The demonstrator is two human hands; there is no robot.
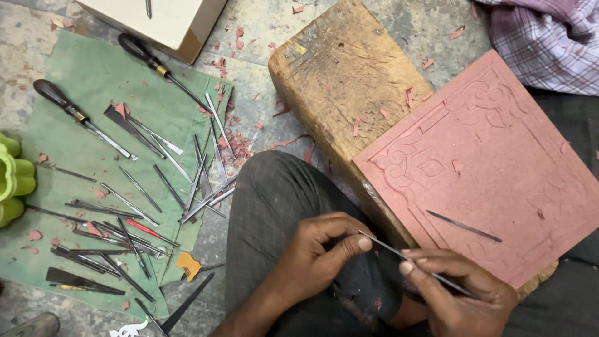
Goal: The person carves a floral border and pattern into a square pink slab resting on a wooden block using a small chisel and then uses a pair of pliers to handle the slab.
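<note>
- A thin, straight, grey metal carving tool [412, 261] lay across both hands, just above the person's lap and just in front of the near edge of the slab.
- The left hand [318, 253] had its fingers curled shut, thumb and forefinger pinching the tool's upper tip.
- The right hand [458, 290] was closed round the lower length, thumb pressed along the shaft.
- To my eye the step would go best with both pinches kept firm and the blade held level, since so slender a piece looked apt to flex or slip.
- The square pink-red slab with a carved floral border [499, 168] rested tilted on a worn brown wooden block [340, 75]; another thin metal blade [465, 226] lay loose on its face.
- The person's knee in dark checked trousers [274, 200] rose just beside the block.
- A green cloth mat [93, 81] on the stained concrete floor [262, 81] held many scattered chisels, gravers and two dark-handled tools [81, 115].
- Pink shavings [240, 146] littered the mat's edge and floor.
- A cream box [168, 22] stood beyond the mat, and a green moulded plastic object [15, 178] sat at its far left.
</note>
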